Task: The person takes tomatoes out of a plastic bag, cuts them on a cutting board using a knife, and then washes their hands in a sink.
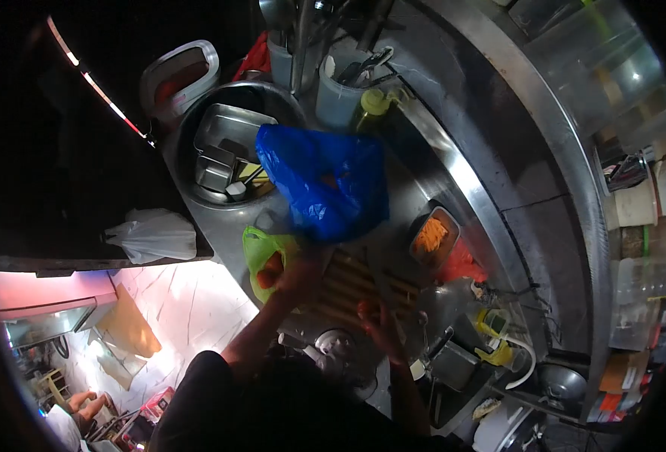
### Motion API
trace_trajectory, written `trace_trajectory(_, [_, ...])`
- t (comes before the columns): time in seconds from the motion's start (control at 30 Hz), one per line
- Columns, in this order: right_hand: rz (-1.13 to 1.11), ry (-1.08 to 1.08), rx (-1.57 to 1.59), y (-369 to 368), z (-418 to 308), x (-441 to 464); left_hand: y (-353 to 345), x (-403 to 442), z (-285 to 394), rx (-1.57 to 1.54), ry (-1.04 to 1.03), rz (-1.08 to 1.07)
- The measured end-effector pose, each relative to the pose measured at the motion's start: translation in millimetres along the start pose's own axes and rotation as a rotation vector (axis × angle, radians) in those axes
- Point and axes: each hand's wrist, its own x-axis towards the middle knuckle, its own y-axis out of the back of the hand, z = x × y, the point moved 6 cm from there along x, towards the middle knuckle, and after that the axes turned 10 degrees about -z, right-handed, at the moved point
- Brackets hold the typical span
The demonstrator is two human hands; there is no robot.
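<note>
Left of the striped board (348,280), our left hand (303,275) is at the green bag (256,248), our right hand (381,328) apart; we cannot tell either grip. We'd gather its likely soft, slippery rim.

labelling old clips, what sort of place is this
Probably a kitchen, perhaps a commercial one: there are utensils standing in a tub, a squeeze bottle and orange shreds, which look like food.

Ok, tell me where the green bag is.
In the head view, the green bag sits left of centre, beside the left hand, below the round basin and blue bag.
</note>
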Motion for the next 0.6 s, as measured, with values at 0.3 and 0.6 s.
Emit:
trace_trajectory(0.3, [0.021, -0.123, 0.298, -1, -1, 4, 38, -90, -93, -0.403, 0.17, 0.282])
trace_trajectory(0.6, [0.208, 0.42, -0.889, -17, -24, 41, 18, -122, -106, 0.116, 0.342, 0.155])
